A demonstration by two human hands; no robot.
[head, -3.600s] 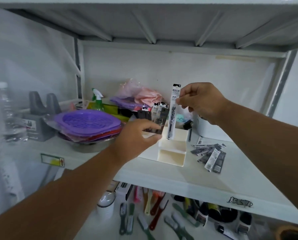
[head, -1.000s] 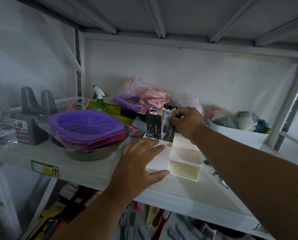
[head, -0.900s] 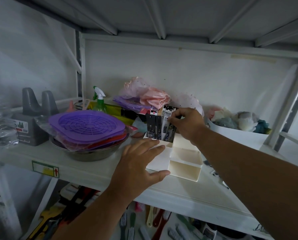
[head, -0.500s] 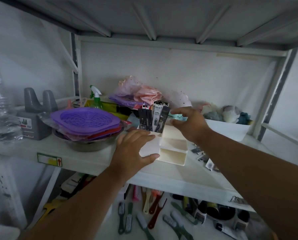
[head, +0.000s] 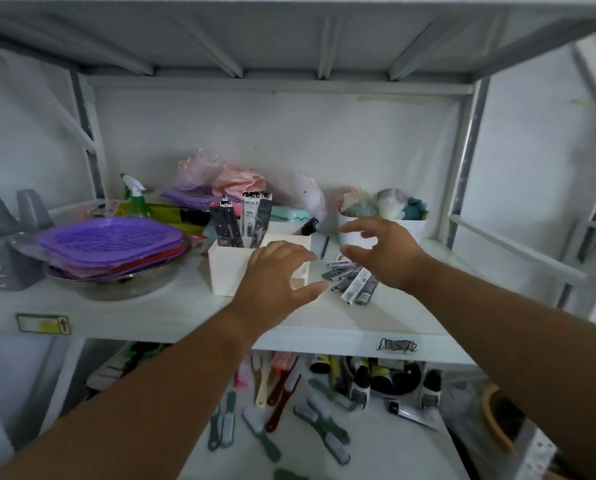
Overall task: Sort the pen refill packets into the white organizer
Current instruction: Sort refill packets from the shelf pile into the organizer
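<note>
Packets (head: 241,221) stand in the white organizer (head: 232,268); more (head: 353,280) lie at its 3 o'clock under the empty, spread right hand (head: 381,252).

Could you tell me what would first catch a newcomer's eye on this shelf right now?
Two bare hands reach in mid-shelf: the left hand over the white organizer, the right hand, fingers spread, above the loose pen refill packets. More packets stand upright in the organizer's back compartment. Left of it, purple trays sit stacked on a metal bowl.
</note>
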